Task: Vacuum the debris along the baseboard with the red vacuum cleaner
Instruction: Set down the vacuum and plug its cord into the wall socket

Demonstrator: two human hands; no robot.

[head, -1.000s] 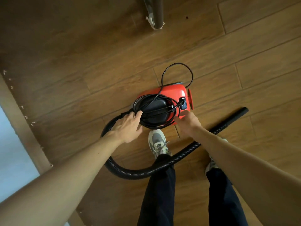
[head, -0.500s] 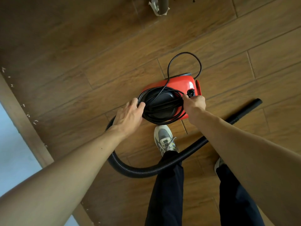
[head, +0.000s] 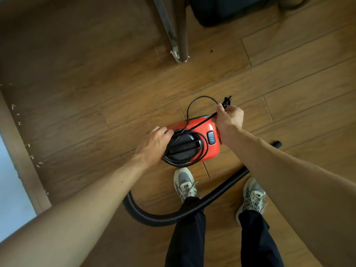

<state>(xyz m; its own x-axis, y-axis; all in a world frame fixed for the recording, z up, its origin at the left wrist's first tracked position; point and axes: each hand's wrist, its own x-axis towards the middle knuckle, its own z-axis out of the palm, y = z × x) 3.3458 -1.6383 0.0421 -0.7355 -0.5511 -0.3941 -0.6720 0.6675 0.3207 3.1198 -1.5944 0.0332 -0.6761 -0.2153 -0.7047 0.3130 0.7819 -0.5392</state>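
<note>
The red vacuum cleaner (head: 209, 149) stands on the wooden floor in front of my feet. Its black power cord (head: 192, 105) is coiled round the black top handle (head: 183, 147). My right hand (head: 229, 116) pinches the cord just below the plug (head: 227, 101) and holds it lifted above the vacuum's far end. My left hand (head: 154, 143) rests on the left side of the coil, fingers curled over it. The black ribbed hose (head: 173, 214) curves from the left behind the vacuum across my legs to the right. White debris bits (head: 28, 145) lie along the baseboard (head: 21, 151) at the left.
A dark furniture leg (head: 182, 35) with torn white tape at its foot stands on the floor beyond the vacuum. A dark bulky object (head: 231, 10) sits at the top edge. My two grey sneakers (head: 185, 185) stand just behind the vacuum.
My right hand has taken the plug off the vacuum's top and pulled it up and away, unwinding a loop of cord. My left hand has stayed on the coil.
</note>
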